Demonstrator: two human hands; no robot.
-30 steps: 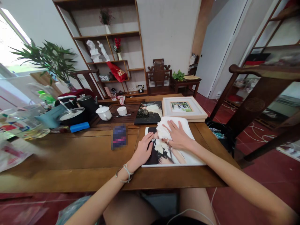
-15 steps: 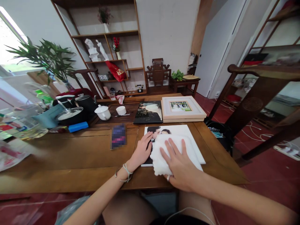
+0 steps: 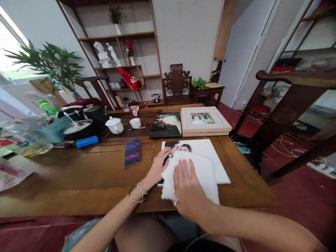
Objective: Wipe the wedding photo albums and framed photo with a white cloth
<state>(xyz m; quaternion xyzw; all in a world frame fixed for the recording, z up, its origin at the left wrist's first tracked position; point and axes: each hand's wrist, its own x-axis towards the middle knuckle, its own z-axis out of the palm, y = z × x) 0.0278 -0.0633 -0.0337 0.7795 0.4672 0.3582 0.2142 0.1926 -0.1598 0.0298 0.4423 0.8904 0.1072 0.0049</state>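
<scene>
Taking the white photo panel [image 3: 213, 149] as the middle of the clock: pressing a white towel [image 3: 202, 171] onto its lower part with the right hand [image 3: 187, 192], with an open, flat grip, thumb partly hidden. Poking out past the panel's near edge at six o'clock with the towel, almost to the counter [image 3: 78, 175] edge. Touching the panel's left side at nine with the left hand [image 3: 157, 168], with a flat, open grip too.

Lying just beyond, at eleven, a dark photo panel [image 3: 165, 126]. Close by, past twelve, a pale wooden picture frame [image 3: 223, 123]. At ten, a white bowl [image 3: 135, 123]. At nine, a small blurred purple thing [image 3: 132, 152]. Wide stretch of brown wood around eight; narrower strip at three, up to the counter's right edge. Past that edge, at two, a dark wooden chair [image 3: 283, 108].
</scene>
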